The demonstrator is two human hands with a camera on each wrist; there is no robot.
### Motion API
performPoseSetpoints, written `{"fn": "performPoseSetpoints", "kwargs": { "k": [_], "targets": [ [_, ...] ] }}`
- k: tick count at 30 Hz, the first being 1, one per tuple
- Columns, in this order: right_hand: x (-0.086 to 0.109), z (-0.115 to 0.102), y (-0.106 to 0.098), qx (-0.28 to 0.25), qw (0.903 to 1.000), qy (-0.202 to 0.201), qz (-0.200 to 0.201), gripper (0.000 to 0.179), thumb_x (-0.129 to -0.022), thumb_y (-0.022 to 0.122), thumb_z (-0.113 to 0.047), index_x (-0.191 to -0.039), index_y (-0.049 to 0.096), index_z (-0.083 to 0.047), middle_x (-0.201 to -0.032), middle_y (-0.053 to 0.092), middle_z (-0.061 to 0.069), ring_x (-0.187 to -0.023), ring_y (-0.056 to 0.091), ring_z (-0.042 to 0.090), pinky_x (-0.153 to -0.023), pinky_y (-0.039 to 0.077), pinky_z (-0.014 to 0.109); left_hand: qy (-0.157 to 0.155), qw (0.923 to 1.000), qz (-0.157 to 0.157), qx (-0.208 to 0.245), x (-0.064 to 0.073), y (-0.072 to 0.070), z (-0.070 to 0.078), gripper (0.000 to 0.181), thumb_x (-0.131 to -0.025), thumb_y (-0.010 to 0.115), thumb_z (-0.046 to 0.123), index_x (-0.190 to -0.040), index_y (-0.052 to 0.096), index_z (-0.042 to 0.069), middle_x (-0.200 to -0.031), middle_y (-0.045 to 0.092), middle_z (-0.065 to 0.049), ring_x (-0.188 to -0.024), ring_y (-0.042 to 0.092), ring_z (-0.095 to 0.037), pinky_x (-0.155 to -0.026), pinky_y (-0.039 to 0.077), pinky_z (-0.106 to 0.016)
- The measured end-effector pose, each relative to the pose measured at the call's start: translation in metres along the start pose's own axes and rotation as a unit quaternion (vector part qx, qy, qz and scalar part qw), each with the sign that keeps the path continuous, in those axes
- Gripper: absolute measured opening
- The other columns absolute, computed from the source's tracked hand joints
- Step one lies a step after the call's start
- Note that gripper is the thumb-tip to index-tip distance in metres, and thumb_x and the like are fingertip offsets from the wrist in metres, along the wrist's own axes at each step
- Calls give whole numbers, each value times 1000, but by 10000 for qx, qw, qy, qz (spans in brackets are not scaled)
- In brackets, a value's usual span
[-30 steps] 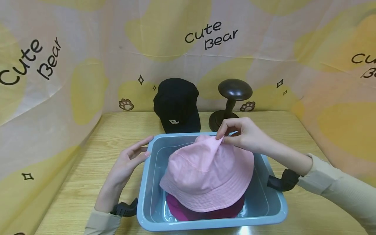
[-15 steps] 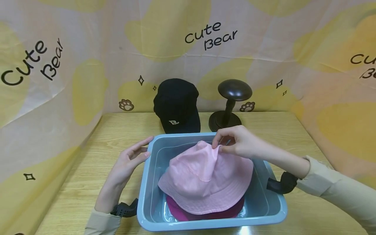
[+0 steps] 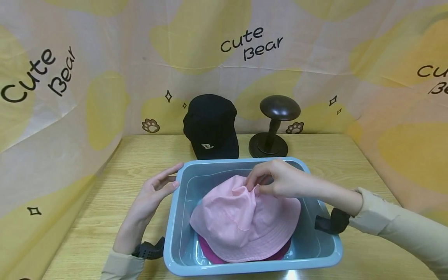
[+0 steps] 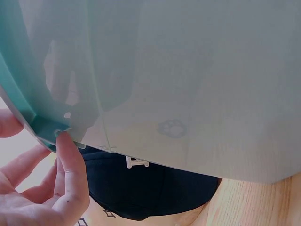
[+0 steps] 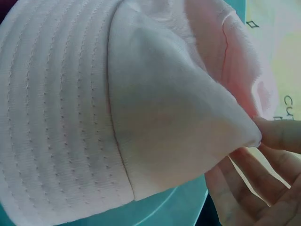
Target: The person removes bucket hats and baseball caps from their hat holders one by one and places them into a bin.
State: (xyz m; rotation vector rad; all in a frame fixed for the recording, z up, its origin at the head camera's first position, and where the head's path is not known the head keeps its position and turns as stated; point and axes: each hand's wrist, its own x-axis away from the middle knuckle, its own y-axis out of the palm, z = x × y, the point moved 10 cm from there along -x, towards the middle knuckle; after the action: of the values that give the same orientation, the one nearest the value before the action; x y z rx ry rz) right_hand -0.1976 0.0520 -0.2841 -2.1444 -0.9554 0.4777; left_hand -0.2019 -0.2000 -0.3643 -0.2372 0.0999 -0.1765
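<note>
A pink bucket hat (image 3: pixel 231 217) sits brim down in a blue plastic basin (image 3: pixel 252 266), over a magenta hat (image 3: pixel 210 251) that shows only at its lower edge. My right hand (image 3: pixel 280 179) pinches the top of the pink crown between thumb and fingers. In the right wrist view, the crown fabric (image 5: pixel 174 103) is drawn to a point at those fingertips. My left hand (image 3: pixel 154 190) holds the basin's far left corner; the left wrist view has its thumb (image 4: pixel 70 165) against the outer wall, close under the rim.
Behind the basin, a black baseball cap (image 3: pixel 210 124) stands raised on a mostly hidden support. A dark hat stand (image 3: pixel 280 109) with a rounded top is to its right. All stand on a wooden table (image 3: pixel 147 151) before a printed cloth backdrop (image 3: pixel 196 42).
My right hand has lowered and shifted slightly left, still pinching the pink bucket hat. The hat has sunk into the basin, covering more of the magenta one. My left hand stays put.
</note>
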Motion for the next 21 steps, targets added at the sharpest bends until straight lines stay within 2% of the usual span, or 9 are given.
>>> {"fn": "performPoseSetpoints", "kwargs": {
  "k": [8,14,21],
  "targets": [
    [-2,-10,14,570,9977,-273,-236,17,-84,70,-6,-91,72,-21,-93,69,-9,-85,60,11,-80,54,29,28,10000,30,-65,2,-1,2,49,-96,59,22,-143,47,17,-122,63,-12,-106,62,-11,-97,39,-41],
    [-5,-14,23,1093,9926,-281,-458,16,-85,73,-17,-100,73,-22,-103,70,-9,-94,62,8,-86,52,31,108,9999,22,-103,2,0,4,48,-96,58,21,-143,47,16,-121,64,-6,-106,62,-10,-98,38,-42],
    [-5,-13,33,1360,9856,-278,-963,20,-89,69,-24,-109,70,-23,-115,66,-9,-106,60,10,-93,50,33,136,9998,27,-103,3,1,5,48,-96,58,21,-142,47,16,-121,64,-3,-106,62,-10,-98,39,-41]
  ]
}}
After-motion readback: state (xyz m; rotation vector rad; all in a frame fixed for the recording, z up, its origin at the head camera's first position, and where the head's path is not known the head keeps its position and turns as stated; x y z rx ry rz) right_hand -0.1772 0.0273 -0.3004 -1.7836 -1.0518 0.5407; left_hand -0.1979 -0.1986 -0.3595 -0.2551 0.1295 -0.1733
